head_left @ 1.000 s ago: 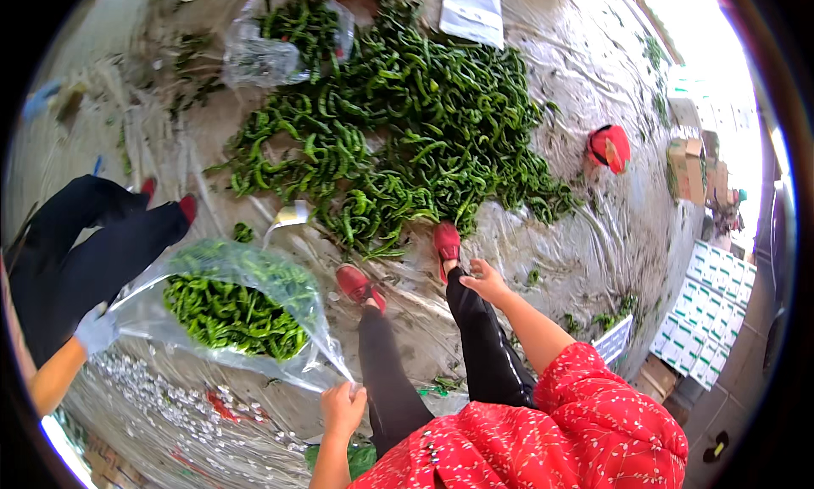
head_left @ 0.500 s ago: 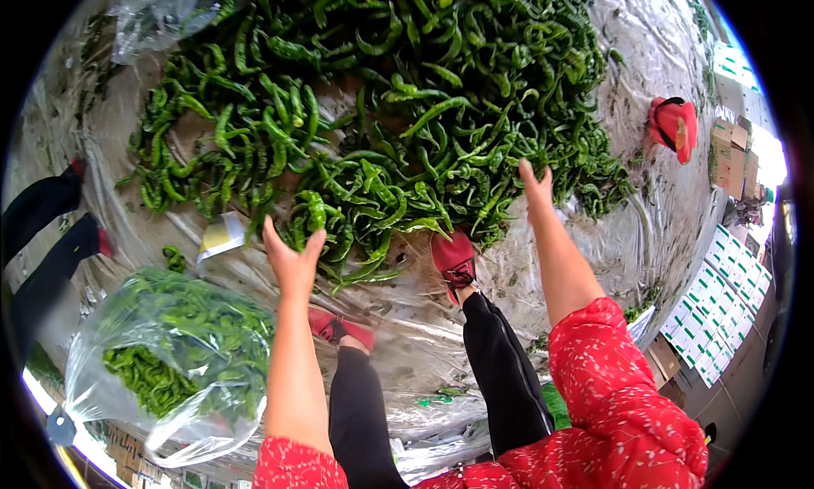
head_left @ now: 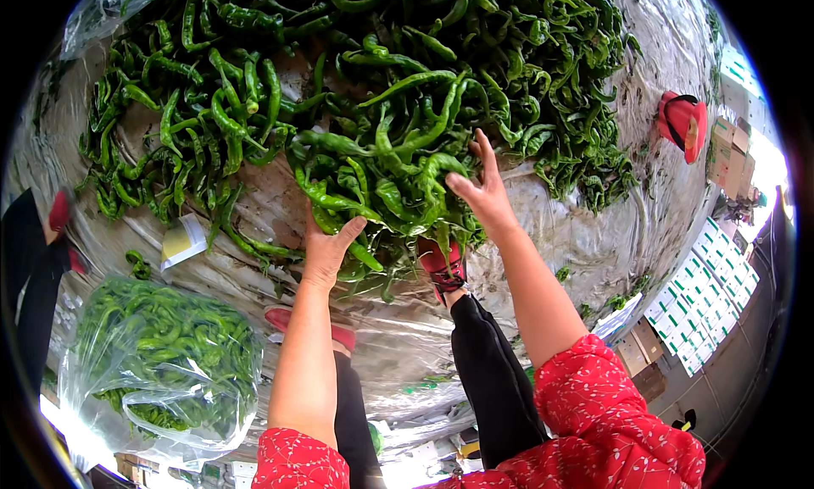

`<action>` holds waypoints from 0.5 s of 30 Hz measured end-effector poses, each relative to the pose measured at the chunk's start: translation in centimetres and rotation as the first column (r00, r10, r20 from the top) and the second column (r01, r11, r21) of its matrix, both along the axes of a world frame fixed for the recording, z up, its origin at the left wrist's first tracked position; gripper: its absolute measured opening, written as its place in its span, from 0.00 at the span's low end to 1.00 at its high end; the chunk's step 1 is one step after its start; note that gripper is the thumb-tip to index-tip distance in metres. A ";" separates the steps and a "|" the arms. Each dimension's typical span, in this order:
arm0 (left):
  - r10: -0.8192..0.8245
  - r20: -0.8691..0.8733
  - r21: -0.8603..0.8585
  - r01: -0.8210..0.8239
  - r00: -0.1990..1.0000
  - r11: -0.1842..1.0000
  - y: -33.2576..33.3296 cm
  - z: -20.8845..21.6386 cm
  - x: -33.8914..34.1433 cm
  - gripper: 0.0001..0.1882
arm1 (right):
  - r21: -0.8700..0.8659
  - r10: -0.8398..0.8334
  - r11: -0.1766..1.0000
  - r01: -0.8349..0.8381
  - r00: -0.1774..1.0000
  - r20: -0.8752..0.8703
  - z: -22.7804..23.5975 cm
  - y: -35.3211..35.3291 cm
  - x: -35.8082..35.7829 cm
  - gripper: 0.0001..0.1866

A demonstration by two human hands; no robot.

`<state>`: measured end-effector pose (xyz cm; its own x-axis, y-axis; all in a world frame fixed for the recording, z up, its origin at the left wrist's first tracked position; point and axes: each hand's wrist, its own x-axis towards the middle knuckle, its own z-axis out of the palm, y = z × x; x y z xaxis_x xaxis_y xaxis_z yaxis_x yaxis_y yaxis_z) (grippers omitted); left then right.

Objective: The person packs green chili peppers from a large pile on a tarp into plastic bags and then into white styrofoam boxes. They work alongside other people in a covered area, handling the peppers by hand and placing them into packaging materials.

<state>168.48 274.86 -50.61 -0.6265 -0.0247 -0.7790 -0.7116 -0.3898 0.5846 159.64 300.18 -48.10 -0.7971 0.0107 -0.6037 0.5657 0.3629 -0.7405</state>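
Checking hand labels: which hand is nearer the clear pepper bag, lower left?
Left. The left hand is up and right of the clear bag; the right hand is farther off the same way.

head: left fisheye | looks down from above | near hands (head_left: 325, 256)

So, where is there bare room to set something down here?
The sheet is mostly bare between the right forearm and red object, and between the trouser legs. It's crowded around the left hand and right hand, with peppers between and beyond them, and at lower left, where the bag sits.
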 end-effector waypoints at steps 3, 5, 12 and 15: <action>0.097 0.067 0.128 -0.105 0.993 0.986 0.1 -0.4 0.0 0.47 | 0.105 0.083 0.991 -0.088 0.995 0.050 -0.1 -3.8 0.6 0.47; 0.098 -0.020 0.156 -0.094 0.995 0.983 0.0 0.4 -1.2 0.47 | 0.055 0.196 0.979 -0.196 0.980 0.016 1.0 -4.7 1.0 0.47; 0.032 0.048 0.270 -0.043 0.998 0.962 -1.3 0.9 -2.6 0.44 | -0.254 -0.033 0.958 0.136 0.928 0.372 1.1 -6.2 -0.4 0.45; 0.024 0.038 0.295 -0.034 0.999 0.955 -1.9 3.5 -2.0 0.45 | -0.303 -0.053 0.920 0.247 0.846 0.530 4.6 -7.1 -0.4 0.43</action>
<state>166.51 272.98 -47.07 -0.6021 0.1920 -0.7750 -0.7146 -0.5625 0.4158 159.20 293.08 -43.53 -0.3871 -0.1819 -0.9039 0.9179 0.0170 -0.3965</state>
